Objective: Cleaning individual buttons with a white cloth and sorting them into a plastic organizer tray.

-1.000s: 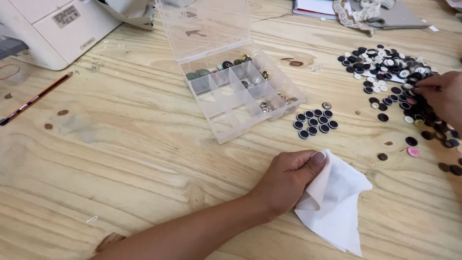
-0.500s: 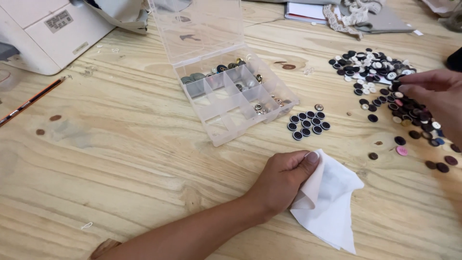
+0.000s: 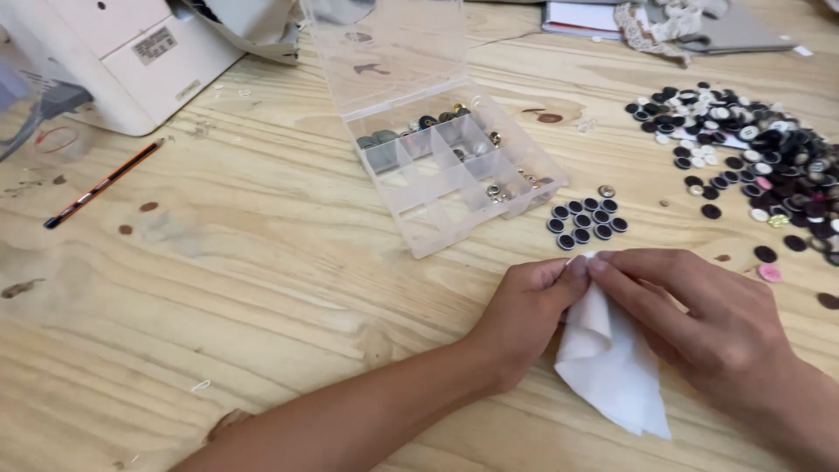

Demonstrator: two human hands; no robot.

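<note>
A piece of white cloth (image 3: 612,367) lies on the wooden table (image 3: 262,262) near the front, its top corner lifted. My left hand (image 3: 529,310) pinches that corner between thumb and fingers. My right hand (image 3: 699,319) has its fingertips on the same corner, right against the left thumb. Whether a button is held between the right fingers cannot be seen. A small cluster of dark, white-rimmed buttons (image 3: 585,220) sits just beyond the hands.
A clear plastic compartment box (image 3: 454,170) with its lid up holds buttons and metal snaps. A big heap of mixed buttons (image 3: 760,162) spreads at the right. A white sewing machine (image 3: 122,52) and a pencil (image 3: 103,183) are at the left; lace and a notebook lie far back.
My right hand left the button heap and came down to the cloth corner beside my left hand. The view shifted slightly left.
</note>
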